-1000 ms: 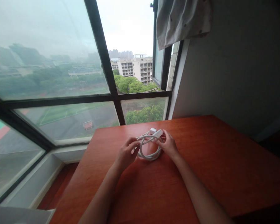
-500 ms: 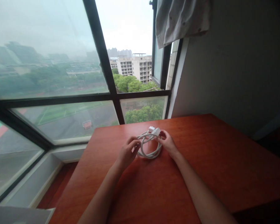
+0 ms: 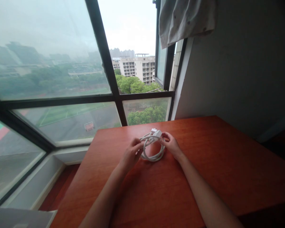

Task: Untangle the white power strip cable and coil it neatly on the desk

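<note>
Head view: white cable (image 3: 153,159) looped in a coil at the far part of the table (image 3: 228,158), with a white plug block (image 3: 156,134) across its far side. Left grip (image 3: 130,153) apparently pinching the strands; right grip (image 3: 172,145) curled beside the block, impossible to tell whether pinching or merely touching. Could spring loose if slackened on the left; could tangle where crossed if tugged by the block; might slide over the far edge if pushed.

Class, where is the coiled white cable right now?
In the head view, the coiled white cable is just right of centre, between the left hand and right hand, toward the far edge of the reddish wooden table.
</note>
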Tool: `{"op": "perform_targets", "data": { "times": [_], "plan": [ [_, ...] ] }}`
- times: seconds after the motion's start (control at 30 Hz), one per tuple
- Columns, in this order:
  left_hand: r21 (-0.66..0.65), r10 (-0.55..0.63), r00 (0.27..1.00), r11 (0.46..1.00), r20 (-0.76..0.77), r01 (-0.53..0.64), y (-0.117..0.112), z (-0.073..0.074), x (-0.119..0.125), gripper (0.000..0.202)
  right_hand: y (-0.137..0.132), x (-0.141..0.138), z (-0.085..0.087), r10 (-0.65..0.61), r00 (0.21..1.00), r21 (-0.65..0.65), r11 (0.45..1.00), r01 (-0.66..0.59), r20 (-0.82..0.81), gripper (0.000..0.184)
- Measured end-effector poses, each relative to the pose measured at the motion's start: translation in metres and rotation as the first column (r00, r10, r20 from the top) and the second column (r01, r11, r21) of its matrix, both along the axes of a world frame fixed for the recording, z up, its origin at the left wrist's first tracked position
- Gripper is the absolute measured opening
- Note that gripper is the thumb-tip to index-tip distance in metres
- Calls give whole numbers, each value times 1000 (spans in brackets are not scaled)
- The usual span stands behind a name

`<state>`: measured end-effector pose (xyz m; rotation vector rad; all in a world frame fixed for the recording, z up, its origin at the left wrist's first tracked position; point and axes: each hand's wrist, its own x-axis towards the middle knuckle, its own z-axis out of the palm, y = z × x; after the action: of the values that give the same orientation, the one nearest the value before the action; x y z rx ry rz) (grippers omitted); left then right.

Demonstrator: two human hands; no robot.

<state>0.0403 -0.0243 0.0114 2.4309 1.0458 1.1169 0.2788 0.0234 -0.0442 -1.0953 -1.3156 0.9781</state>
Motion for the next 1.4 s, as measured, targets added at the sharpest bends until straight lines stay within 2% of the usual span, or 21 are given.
{"op": "perform_targets", "data": {
  "times": [0.27,0.4,0.5,0.73,0.9,1.13,1.27,1.4],
  "plan": [
    [-14,28,1000,1000,3,-28,-3,0,1,25,0,4,-3,-14,996,38,999,11,90,43],
    [25,151,984,988,-93,-149,-5,2,2,22,0,-1,-7,-38,992,54,998,31,124,33],
    [82,237,955,971,-177,-226,-7,4,4,19,0,-5,-11,-69,983,114,992,50,169,28],
    [177,198,939,972,-280,-152,-10,11,8,19,0,-5,-13,-124,950,183,980,73,286,29],
    [172,201,938,973,-284,-156,-9,11,6,13,-5,-2,-4,-135,926,211,975,62,353,27],
    [136,235,945,968,-227,-208,-7,16,-2,9,-9,1,9,-183,835,265,963,46,518,27],
    [109,241,946,969,-217,-222,-7,17,-3,9,-12,0,13,-209,825,270,960,72,526,23],
    [103,237,951,970,-201,-220,-6,15,-2,8,-24,-8,28,-338,813,377,912,160,474,24]
  ]
}}
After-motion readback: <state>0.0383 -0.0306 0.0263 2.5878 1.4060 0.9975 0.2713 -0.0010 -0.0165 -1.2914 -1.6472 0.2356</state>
